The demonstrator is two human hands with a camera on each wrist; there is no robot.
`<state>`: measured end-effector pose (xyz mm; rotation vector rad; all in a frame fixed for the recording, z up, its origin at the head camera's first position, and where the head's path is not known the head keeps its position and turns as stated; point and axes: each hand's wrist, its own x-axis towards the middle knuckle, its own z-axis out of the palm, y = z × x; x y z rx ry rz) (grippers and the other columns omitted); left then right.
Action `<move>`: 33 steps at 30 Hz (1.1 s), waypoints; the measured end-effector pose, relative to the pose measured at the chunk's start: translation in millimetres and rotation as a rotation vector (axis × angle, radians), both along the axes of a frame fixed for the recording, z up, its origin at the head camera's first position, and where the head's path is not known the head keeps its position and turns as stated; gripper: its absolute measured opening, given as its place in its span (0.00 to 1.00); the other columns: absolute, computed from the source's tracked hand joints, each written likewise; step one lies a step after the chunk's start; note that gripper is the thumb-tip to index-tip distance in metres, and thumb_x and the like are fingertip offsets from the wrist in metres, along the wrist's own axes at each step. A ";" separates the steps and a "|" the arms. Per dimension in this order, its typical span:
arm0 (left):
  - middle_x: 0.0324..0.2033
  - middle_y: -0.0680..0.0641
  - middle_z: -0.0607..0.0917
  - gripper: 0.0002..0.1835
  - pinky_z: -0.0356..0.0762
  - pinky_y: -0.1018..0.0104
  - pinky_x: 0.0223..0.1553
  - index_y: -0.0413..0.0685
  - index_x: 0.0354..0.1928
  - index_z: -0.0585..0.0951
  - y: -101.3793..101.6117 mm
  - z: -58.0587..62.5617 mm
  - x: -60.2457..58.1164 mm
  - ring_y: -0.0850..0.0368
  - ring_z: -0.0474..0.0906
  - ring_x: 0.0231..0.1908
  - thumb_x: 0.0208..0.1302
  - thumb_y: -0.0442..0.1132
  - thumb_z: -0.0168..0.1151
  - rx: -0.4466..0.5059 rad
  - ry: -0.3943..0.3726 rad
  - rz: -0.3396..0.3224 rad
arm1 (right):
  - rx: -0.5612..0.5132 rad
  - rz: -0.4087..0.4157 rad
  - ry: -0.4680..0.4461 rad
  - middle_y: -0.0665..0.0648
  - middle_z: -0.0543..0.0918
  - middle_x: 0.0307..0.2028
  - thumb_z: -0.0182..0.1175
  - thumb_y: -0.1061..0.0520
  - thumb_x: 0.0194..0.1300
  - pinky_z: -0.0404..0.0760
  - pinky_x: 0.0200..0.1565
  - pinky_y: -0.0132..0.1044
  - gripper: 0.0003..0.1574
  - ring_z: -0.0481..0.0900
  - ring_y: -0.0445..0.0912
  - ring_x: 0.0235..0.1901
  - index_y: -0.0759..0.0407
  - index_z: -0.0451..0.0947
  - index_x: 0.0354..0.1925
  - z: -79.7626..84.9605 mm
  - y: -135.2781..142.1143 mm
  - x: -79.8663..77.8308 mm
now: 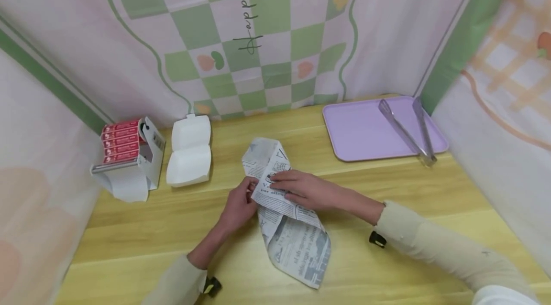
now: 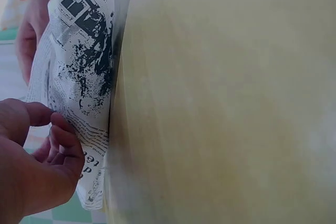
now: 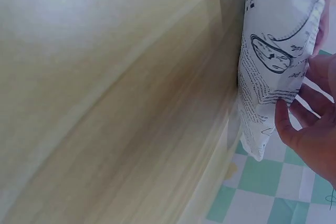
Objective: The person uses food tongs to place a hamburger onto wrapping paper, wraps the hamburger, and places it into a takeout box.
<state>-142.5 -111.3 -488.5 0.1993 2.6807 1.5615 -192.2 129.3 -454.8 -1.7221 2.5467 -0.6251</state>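
A sheet of newsprint-patterned wrapping paper (image 1: 297,247) lies folded into a long packet on the wooden table, one end flaring toward me. What it may enclose is hidden. At its left edge my left hand (image 1: 241,204) pinches the paper; the left wrist view shows thumb and index finger (image 2: 39,113) meeting at the fold. From the right, my right hand (image 1: 312,190) rests over the overlapping flap, its fingers stretched across the top. In the right wrist view the right thumb (image 3: 286,124) touches the packet's near side.
A white open clamshell box (image 1: 189,166) stands at the back left, beside a dispenser (image 1: 150,152) with red boxes and a white sheet hanging out. At the back right, metal tongs (image 1: 409,135) lie across a purple tray (image 1: 357,128). A patterned curtain (image 1: 271,32) hangs behind the table.
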 end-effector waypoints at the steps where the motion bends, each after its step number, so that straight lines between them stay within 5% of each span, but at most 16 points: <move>1: 0.37 0.43 0.82 0.23 0.73 0.74 0.23 0.41 0.52 0.76 0.6 0.7 0.1 0.62 0.74 0.27 0.52 0.20 0.58 0.001 0.002 -0.004 | 0.000 0.002 0.000 0.60 0.73 0.68 0.55 0.58 0.73 0.70 0.69 0.50 0.25 0.69 0.54 0.69 0.60 0.74 0.66 -0.2 -0.4 -1.0; 9: 0.39 0.41 0.83 0.16 0.82 0.65 0.31 0.43 0.58 0.71 -8.2 5.1 5.4 0.59 0.79 0.30 0.71 0.25 0.47 0.065 0.037 0.001 | 0.006 0.012 -0.007 0.58 0.74 0.67 0.56 0.57 0.74 0.72 0.68 0.48 0.23 0.70 0.52 0.69 0.56 0.76 0.65 -0.1 -6.5 -3.2; 12: 0.41 0.45 0.81 0.13 0.82 0.65 0.38 0.43 0.54 0.73 -9.4 11.3 10.0 0.59 0.77 0.38 0.72 0.28 0.49 -0.086 0.182 0.017 | -0.002 0.022 0.015 0.58 0.75 0.67 0.57 0.57 0.73 0.73 0.68 0.47 0.23 0.70 0.52 0.68 0.56 0.76 0.64 -1.9 -8.5 -3.9; 16: 0.52 0.40 0.77 0.16 0.80 0.54 0.54 0.37 0.57 0.74 3.8 20.6 14.4 0.49 0.76 0.53 0.70 0.35 0.56 -0.414 0.365 -0.061 | -0.022 0.026 0.071 0.60 0.76 0.65 0.59 0.59 0.70 0.74 0.66 0.48 0.23 0.72 0.53 0.67 0.58 0.77 0.62 -5.1 -8.3 -4.6; 18: 0.62 0.35 0.72 0.26 0.75 0.47 0.61 0.32 0.65 0.69 13.7 21.2 15.7 0.42 0.70 0.64 0.72 0.42 0.56 -0.569 0.368 -0.142 | -0.021 0.018 0.084 0.61 0.77 0.65 0.60 0.60 0.69 0.74 0.66 0.49 0.24 0.73 0.54 0.66 0.59 0.77 0.62 -6.0 -6.6 -4.6; 22: 0.74 0.32 0.58 0.41 0.70 0.44 0.66 0.30 0.76 0.51 28.8 14.6 18.2 0.39 0.57 0.75 0.76 0.53 0.49 -0.821 0.257 -0.240 | 0.003 -0.015 0.022 0.61 0.76 0.65 0.59 0.58 0.70 0.73 0.66 0.50 0.26 0.72 0.55 0.67 0.61 0.75 0.64 -3.6 -3.3 -6.0; 28: 0.78 0.35 0.50 0.43 0.63 0.46 0.71 0.34 0.77 0.48 31.9 8.9 20.9 0.41 0.47 0.78 0.76 0.56 0.48 -0.957 0.226 -0.230 | -0.038 -0.150 -0.100 0.64 0.73 0.67 0.57 0.55 0.72 0.71 0.68 0.54 0.25 0.70 0.58 0.68 0.62 0.74 0.64 0.8 -5.6 -20.9; 33: 0.79 0.40 0.46 0.41 0.55 0.44 0.75 0.39 0.79 0.46 33.0 9.3 21.4 0.44 0.40 0.79 0.77 0.56 0.45 -1.076 0.258 -0.276 | -0.042 -0.290 -0.197 0.68 0.63 0.73 0.58 0.53 0.72 0.63 0.71 0.60 0.30 0.61 0.63 0.73 0.61 0.70 0.68 -3.9 -17.4 -51.7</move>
